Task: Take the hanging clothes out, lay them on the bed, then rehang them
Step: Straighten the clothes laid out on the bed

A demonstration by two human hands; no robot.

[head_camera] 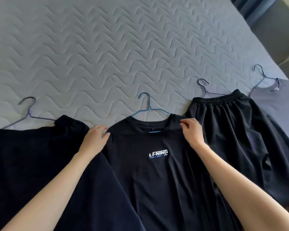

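Observation:
A black T-shirt with a white chest logo (150, 172) lies flat on the bed on a blue hanger (148, 107). My left hand (94, 139) rests on its left shoulder, fingers curled onto the cloth. At its right shoulder my right hand (191, 130) pinches the fabric. To the left lies a dark garment (32, 155) on a purple hanger (27, 112). Right of the T-shirt are black pants with a gathered waistband (232, 130) on a thin hanger (205, 89). At the far right a grey shirt (277, 100) lies on another hanger (261, 72).
The grey quilted mattress (107, 47) stretches away beyond the hanger hooks. Its right edge runs diagonally at the upper right, with dark curtains (250, 7) and floor (280, 34) past it.

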